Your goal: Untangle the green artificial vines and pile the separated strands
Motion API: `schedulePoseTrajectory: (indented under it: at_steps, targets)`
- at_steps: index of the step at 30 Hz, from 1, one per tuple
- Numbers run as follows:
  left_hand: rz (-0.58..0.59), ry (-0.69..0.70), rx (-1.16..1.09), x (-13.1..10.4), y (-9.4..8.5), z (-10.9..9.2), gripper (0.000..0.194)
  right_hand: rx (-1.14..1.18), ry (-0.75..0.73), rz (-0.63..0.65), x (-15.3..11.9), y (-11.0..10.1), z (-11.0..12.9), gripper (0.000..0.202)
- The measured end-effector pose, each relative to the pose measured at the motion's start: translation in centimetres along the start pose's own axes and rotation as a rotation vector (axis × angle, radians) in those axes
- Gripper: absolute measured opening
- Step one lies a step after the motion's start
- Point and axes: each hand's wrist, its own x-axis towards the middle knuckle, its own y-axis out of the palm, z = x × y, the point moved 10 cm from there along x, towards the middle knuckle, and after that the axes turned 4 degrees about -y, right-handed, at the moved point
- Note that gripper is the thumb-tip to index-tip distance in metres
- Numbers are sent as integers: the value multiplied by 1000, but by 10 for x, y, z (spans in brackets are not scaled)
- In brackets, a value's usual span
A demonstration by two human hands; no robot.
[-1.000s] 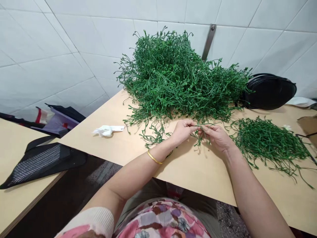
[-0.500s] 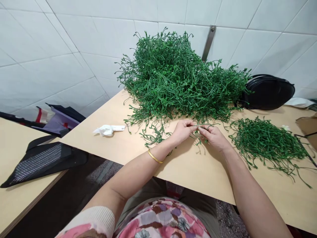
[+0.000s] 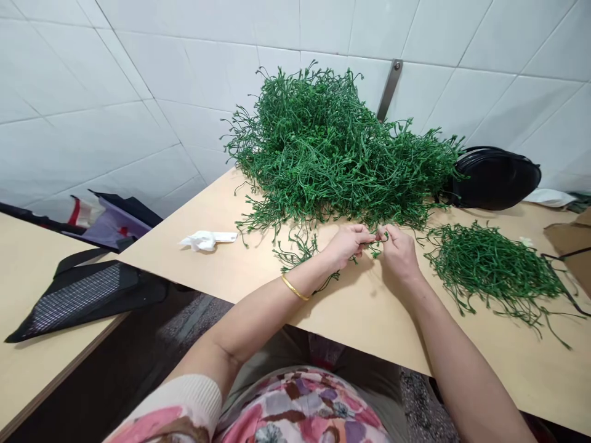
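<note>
My left hand (image 3: pixel 347 245) and my right hand (image 3: pixel 398 249) meet fingertip to fingertip above the table, in front of a tall heap of green artificial stems (image 3: pixel 332 147). Both are closed on a thin green plastic stem (image 3: pixel 375 251) with small budded tips; most of it is hidden by my fingers. A few loose stems (image 3: pixel 298 252) lie on the wood beside my left wrist, partly behind the forearm. Right of my right hand rests a lower, flatter pile of the same stems (image 3: pixel 494 264).
A crumpled white tissue (image 3: pixel 203 240) lies at the table's left. Behind the flat pile sit a black bag (image 3: pixel 496 178) and a brown cardboard box (image 3: pixel 572 240). White tiled wall backs the table (image 3: pixel 355 326). On a second table at left is a black mesh pouch (image 3: pixel 83 295).
My right hand has turned over and its fingers have curled into a tighter grip on the stem. My left hand stays close against it. The view has shifted slightly.
</note>
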Motion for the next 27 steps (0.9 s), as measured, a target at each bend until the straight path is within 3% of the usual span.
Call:
schedulePoseTrajectory:
  at_steps: [2,5,7,10,13,18,21,24,25,27]
  targets:
    - [35,7,114,-4,-3,-5,27,-231,-138,82,-5,0,15,29]
    - [180,31,364,-19,2,-14,23,-373,-321,237,-25,1,39,28]
    - [292,38,492,-39,11,-20,23,-403,-416,294,-45,-3,61,29]
    - [550,-37,589,-83,32,-18,22,-337,-527,410,-86,-8,99,29]
    - [782,-53,685,-130,50,-15,20,-221,-495,583,-123,-7,123,29]
    - [927,27,753,-167,66,-14,16,-79,-382,744,-149,2,140,36]
    - [961,9,704,-178,67,-19,19,-13,-366,771,-158,-3,143,38]
    - [936,-39,597,-183,51,-32,26,-10,-301,685,-163,-34,121,36]
    - [823,-34,561,-173,37,-40,27,-38,-242,617,-160,-50,103,34]
    - [360,52,481,-138,-11,-65,22,-144,-104,368,-147,-88,61,31]
